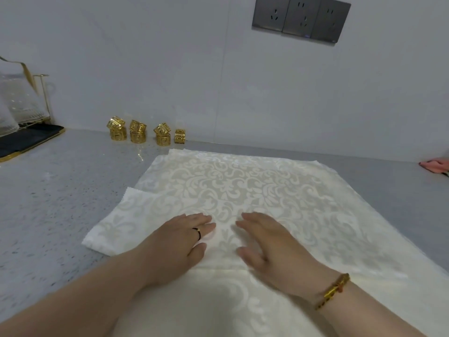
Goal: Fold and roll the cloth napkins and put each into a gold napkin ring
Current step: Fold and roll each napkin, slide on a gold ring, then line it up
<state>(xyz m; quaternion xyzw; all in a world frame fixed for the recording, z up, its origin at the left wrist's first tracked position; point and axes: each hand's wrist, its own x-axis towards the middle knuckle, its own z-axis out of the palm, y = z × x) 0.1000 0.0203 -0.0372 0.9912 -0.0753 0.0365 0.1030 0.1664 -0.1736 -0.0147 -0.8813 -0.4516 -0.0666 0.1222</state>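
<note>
Two grips lie flat on the top napkin, side by side and not touching each other. The left grip (179, 242) has straight fingers, close together, pressing down on the cloth. The right grip (267, 244) is flat too, with its fingers a little spread and a gold bracelet (332, 290) on its wrist. Neither grip pinches anything.

The top napkin (243, 186) is under both grips and spreads out wide beyond them on the grey table (60, 190). It is cream with a leafy pattern. It looks open, with no roll in it. A line crosses the cloth just nearer than the grips. It may be a hem or a first fold; I cannot tell. A second napkin (114, 227) peeks out just left of the left grip.

I think the job is only at the start. The grips seem to be smoothing the cloth. Folding, rolling and putting on a ring are all left to do.

Far beyond the left grip, by the wall, sit seven gold napkin rings (138, 136). Six are in piles of two and one sits alone. None has a napkin in it.

High beyond the right grip are grey wall sockets (301, 18). No writing or brand name can be read anywhere.
</note>
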